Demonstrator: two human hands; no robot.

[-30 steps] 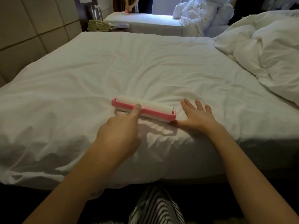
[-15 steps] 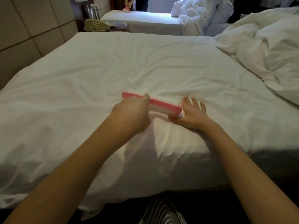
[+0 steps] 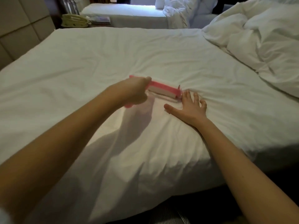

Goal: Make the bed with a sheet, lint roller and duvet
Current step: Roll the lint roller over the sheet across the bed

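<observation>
Gripping roller: left hand; right hand beside

Matt cloth sheet; plastic roller.

Both bare forearms reach forward from the bottom corners and draw toward each other at the middle. The left arm runs up and to the right; the left hand shows its back to the camera, its fingers curled round the handle of the lint roller, with one fingertip laid along the top of the frame. The right arm runs up and to the left, its wrist low. The right hand lies palm down on the sheet, fingers straight and spread, thumb stretched out to the left, its fingertips just beside the roller's right end
</observation>
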